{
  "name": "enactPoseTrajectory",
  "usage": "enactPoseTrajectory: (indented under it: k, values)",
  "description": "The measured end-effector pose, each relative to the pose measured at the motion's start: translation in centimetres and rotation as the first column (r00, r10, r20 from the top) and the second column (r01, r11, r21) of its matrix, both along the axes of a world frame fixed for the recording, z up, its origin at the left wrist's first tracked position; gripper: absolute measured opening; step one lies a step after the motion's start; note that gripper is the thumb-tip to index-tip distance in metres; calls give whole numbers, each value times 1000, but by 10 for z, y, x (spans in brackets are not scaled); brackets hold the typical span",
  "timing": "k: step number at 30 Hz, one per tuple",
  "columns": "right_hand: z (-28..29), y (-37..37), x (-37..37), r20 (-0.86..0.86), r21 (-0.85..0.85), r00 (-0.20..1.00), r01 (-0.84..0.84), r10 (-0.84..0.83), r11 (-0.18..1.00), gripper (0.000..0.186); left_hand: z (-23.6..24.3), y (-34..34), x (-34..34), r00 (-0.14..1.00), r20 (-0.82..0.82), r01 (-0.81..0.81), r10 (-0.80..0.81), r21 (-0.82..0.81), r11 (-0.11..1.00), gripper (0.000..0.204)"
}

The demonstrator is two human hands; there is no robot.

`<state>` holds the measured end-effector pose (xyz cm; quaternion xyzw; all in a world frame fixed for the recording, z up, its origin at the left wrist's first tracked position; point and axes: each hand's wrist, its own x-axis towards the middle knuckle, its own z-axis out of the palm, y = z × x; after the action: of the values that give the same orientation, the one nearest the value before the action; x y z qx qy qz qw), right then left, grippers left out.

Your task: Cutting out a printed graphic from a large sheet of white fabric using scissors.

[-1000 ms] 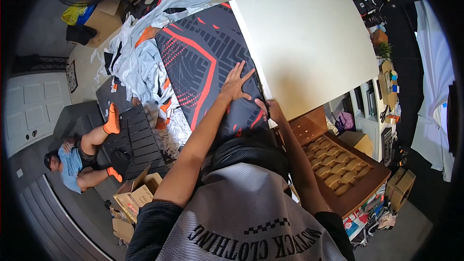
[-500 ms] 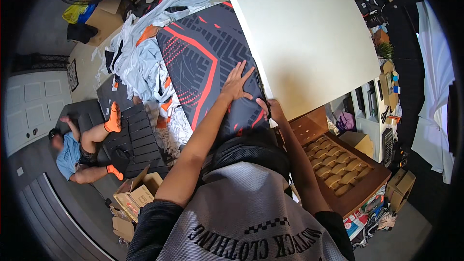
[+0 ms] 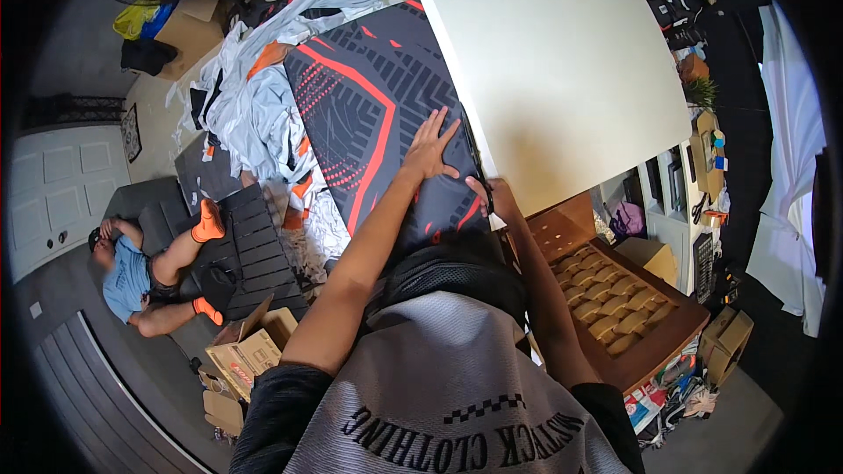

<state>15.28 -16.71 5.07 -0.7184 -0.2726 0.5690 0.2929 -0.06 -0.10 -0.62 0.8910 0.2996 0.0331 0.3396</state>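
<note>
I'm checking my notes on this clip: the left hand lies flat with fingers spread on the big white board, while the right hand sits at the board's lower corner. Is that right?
Not quite. In the head view the left hand lies flat with fingers spread on the dark fabric with red-orange lines, not on the white board. The right hand is indeed at the board's lower corner.

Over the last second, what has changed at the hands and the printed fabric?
Almost nothing. The left hand stays flat on the black and orange printed fabric, and the right hand stays at the corner of the large white sheet. Off to the side, the person lying on the floor shifted slightly.
</note>
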Motion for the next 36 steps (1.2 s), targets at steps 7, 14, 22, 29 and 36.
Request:
enactPoseTrajectory:
  k: [7,14,22,29,36]
  values:
    - [4,0,2,13,46,998,-61,60,997,53,0,0,1,1000,-12,3,-3,-6,1000,127]
    - [4,4,5,-16,54,994,-111,112,992,52,5,0,-1,1000,-22,-4,4,-7,1000,129]
    - [0,5,12,-52,21,991,-119,120,993,51,6,-2,-1,1000,12,-10,10,-15,1000,131]
    - [8,-12,10,-118,-20,986,-121,118,992,51,8,0,-1,1000,-7,-13,13,-25,1000,131]
    - [-2,19,17,-99,-8,993,-59,58,998,56,10,-1,-1,1000,-6,-5,4,-19,1000,131]
